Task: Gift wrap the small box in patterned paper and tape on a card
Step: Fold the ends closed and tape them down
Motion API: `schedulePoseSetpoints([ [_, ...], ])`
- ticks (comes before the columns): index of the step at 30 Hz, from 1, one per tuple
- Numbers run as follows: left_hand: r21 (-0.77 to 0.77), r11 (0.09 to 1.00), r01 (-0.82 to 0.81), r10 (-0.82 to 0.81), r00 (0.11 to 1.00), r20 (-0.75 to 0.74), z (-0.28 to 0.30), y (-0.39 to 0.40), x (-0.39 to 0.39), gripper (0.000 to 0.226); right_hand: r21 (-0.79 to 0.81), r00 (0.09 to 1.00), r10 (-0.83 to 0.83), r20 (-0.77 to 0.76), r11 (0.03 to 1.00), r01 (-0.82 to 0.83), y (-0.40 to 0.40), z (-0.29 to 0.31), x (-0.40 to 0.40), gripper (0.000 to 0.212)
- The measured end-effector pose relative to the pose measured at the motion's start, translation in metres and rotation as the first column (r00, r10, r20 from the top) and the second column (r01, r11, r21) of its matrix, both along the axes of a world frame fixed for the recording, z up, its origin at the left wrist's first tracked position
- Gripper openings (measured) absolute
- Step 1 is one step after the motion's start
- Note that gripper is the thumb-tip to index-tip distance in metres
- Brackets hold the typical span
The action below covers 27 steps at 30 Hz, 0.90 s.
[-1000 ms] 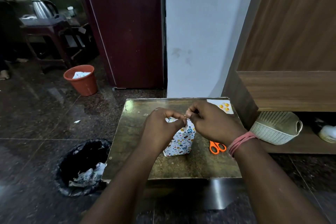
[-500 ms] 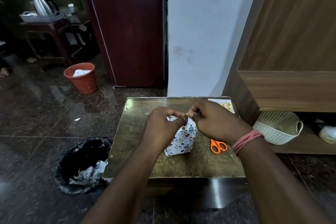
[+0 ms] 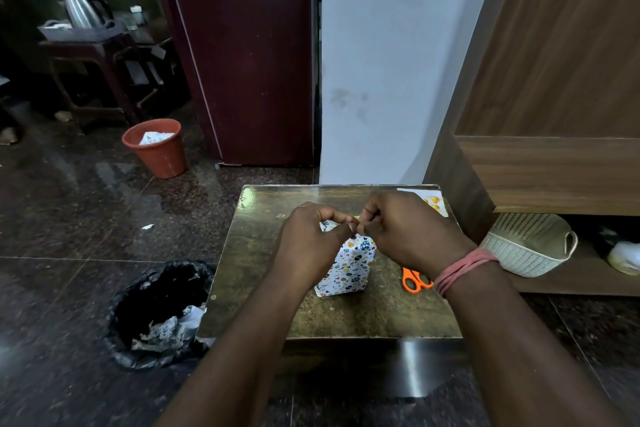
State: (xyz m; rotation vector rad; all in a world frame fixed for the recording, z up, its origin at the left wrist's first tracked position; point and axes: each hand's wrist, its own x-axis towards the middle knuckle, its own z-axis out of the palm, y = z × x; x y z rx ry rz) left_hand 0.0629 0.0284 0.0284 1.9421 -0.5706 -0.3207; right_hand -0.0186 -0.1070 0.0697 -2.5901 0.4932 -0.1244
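Observation:
The small box (image 3: 348, 269), covered in white paper with coloured dots, stands upright in the middle of the low stone-topped table (image 3: 329, 315). My left hand (image 3: 311, 239) and my right hand (image 3: 408, 229) meet just above its top. Their thumbs and forefingers pinch something small between them, too small to make out, perhaps tape or a paper edge. The top of the box is hidden behind my fingers. A white card with yellow prints (image 3: 429, 201) lies at the table's far right corner.
Orange-handled scissors (image 3: 414, 281) lie right of the box, partly under my right wrist. A black-lined bin (image 3: 156, 312) with paper scraps stands left of the table. An orange bucket (image 3: 157, 147) is farther back. A white basket (image 3: 530, 246) sits on the low shelf at right.
Both hands stay pinched together over the box top, barely shifting. The box has not moved.

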Motion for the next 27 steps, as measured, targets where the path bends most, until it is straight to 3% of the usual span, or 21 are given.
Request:
schedulePoseSetpoints([
  [7,0.005,1.000,0.018,-0.018,0.999,-0.033,-0.001,-0.001,-0.001,0.005,0.054,0.996,-0.088,0.018,0.995,0.087,-0.004,-0.003,0.005,0.010],
  [15,-0.039,0.999,0.030,-0.032,0.999,-0.029,-0.004,0.002,0.002,0.024,0.407,0.986,-0.157,-0.048,0.899,0.163,-0.012,-0.009,0.005,0.015],
  [18,-0.067,0.996,0.050,-0.053,0.997,-0.050,-0.005,0.003,0.005,0.026,0.498,0.982,-0.183,-0.043,0.849,0.179,-0.019,-0.011,0.007,0.040],
  [20,-0.065,0.996,0.058,-0.061,0.997,-0.050,-0.006,0.003,0.004,0.027,0.594,0.978,-0.199,-0.056,0.781,0.193,-0.023,-0.014,0.007,0.051],
  [24,-0.085,0.995,0.055,-0.061,0.996,-0.062,-0.005,0.003,0.003,0.028,0.852,0.954,-0.271,-0.129,0.462,0.246,-0.024,-0.026,0.007,0.029],
  [27,-0.070,0.996,0.056,-0.060,0.996,-0.065,-0.004,0.003,0.002,0.027,0.880,0.930,-0.283,-0.233,0.346,0.326,-0.023,-0.031,0.009,0.023],
])
